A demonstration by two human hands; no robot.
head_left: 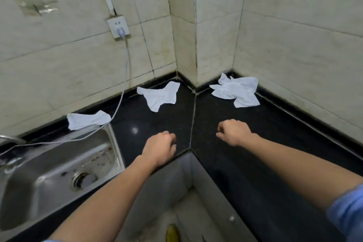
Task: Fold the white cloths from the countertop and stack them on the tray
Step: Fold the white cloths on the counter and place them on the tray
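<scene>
The left hand [160, 147] and right hand [233, 131] are over the black countertop [275, 124], fingers loosely curled and holding nothing. Three crumpled white cloths lie along the tiled wall: the left cloth [87, 120] at the steel sink [49, 179] rim, the middle cloth [160, 95], and the right cloth [235, 91] in the corner. A white cable [125, 68] hangs from the wall socket [117, 26].

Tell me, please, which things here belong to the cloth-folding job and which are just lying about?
Job: left cloth, middle cloth, right cloth, countertop; no tray in view.
Lying about: sink, wall socket, cable, yellow thing on the floor.
</scene>
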